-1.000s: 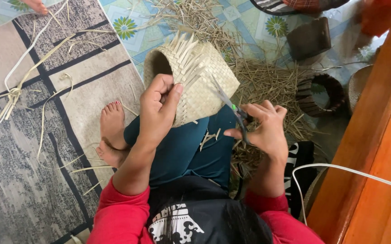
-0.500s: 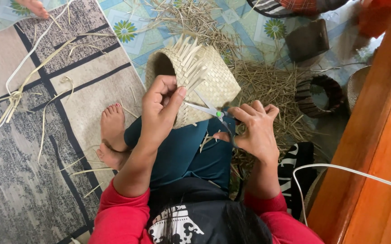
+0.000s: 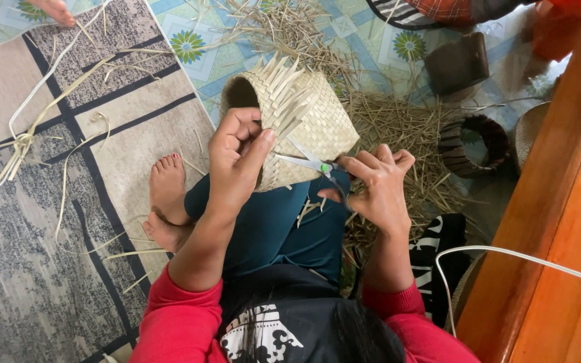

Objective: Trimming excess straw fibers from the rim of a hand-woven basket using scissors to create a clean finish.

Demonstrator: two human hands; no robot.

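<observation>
On the patterned floor mat (image 3: 48, 222), my left hand (image 3: 236, 158) grips the woven basket (image 3: 304, 121); my right hand (image 3: 378, 188), scissors (image 3: 314, 163) gripped, has swung their blades to its loose strips.

One view only, from above the seated person's head, facing almost straight down. Close range: dark hair and red sleeves fill the bottom edge. Left hand (image 3: 236, 154) and right hand (image 3: 374, 188) sit mid-frame, woven basket (image 3: 317, 114) just beyond. Patterned rug (image 3: 35, 222) runs left, wooden furniture (image 3: 559, 222) right.
</observation>
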